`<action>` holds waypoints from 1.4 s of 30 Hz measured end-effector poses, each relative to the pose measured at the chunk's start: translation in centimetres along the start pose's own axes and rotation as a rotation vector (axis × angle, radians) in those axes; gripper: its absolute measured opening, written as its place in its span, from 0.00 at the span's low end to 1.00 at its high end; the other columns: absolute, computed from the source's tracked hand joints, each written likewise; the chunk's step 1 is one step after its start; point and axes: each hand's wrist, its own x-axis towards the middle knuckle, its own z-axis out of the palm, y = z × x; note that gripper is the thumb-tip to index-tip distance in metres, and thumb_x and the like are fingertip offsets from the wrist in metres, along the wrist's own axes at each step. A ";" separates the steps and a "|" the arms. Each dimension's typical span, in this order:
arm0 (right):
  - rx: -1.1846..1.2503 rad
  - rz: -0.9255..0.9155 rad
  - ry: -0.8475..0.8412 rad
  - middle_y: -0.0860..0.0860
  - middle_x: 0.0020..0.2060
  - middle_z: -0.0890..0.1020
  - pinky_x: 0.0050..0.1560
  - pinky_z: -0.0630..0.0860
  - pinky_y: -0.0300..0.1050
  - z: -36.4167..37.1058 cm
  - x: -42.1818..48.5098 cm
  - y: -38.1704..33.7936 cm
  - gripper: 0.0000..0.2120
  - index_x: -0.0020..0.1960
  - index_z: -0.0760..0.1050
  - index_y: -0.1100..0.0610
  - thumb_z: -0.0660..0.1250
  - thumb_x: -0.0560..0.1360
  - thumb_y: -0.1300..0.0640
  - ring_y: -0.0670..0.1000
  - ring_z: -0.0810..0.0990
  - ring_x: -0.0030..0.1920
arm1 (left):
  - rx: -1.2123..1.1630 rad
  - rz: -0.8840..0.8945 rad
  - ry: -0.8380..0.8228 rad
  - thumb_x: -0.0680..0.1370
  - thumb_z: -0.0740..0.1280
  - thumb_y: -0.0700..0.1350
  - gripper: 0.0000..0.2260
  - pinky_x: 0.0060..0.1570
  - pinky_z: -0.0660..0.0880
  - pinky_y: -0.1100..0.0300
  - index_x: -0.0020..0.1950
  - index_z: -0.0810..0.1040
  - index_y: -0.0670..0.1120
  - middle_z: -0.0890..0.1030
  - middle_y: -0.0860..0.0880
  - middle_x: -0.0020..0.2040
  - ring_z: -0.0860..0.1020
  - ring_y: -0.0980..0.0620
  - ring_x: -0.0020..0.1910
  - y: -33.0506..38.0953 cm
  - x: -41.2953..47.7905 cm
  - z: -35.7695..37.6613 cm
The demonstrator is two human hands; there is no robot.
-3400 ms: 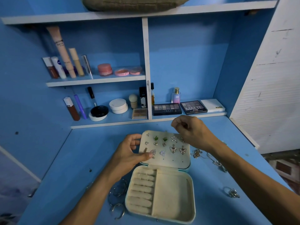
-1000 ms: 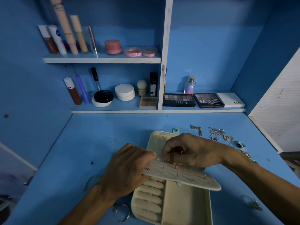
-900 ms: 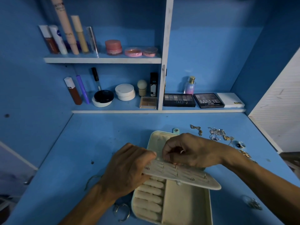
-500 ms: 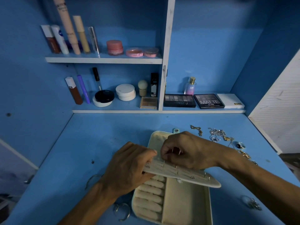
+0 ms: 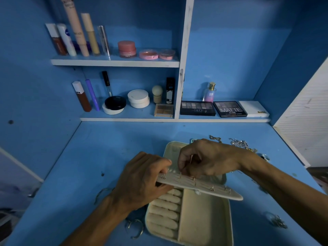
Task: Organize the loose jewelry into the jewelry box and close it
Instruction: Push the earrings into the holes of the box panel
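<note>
Left grip (image 5: 142,178) clamping earring panel (image 5: 204,185) edge, right grip (image 5: 207,157) pinching post (image 5: 180,175), jewelry box (image 5: 204,221) open.

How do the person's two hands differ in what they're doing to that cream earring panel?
The left hand wraps round the left end of the cream earring panel, holding it up; the right hand is above it, pinching a thin earring post. The left hand sits by the padded ring rolls; the right hand sits over the open lid. Both have curled fingers on the same panel.
</note>
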 end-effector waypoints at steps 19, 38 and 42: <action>0.108 0.018 -0.227 0.57 0.44 0.84 0.48 0.80 0.43 -0.5 2.2 0.4 0.06 0.51 0.81 0.60 0.67 0.76 0.65 0.47 0.82 0.42 | -0.026 0.049 0.040 0.74 0.73 0.54 0.20 0.42 0.73 0.60 0.56 0.69 0.45 0.73 0.54 0.46 0.76 0.54 0.41 -0.2 -0.3 0.3; 0.082 0.042 -0.240 0.45 0.37 0.82 0.44 0.78 0.38 -0.3 2.7 -0.1 0.07 0.43 0.80 0.51 0.68 0.77 0.61 0.43 0.81 0.39 | -0.031 0.013 0.007 0.73 0.73 0.55 0.20 0.43 0.71 0.59 0.55 0.70 0.46 0.72 0.56 0.46 0.73 0.56 0.41 -0.2 -0.3 0.4; 0.097 0.044 -0.253 0.45 0.38 0.83 0.46 0.79 0.40 -0.3 2.7 0.2 0.05 0.45 0.81 0.52 0.68 0.77 0.60 0.44 0.81 0.40 | -0.036 0.043 0.021 0.73 0.74 0.53 0.22 0.42 0.71 0.58 0.57 0.69 0.44 0.73 0.54 0.46 0.73 0.55 0.40 -0.2 -0.4 0.5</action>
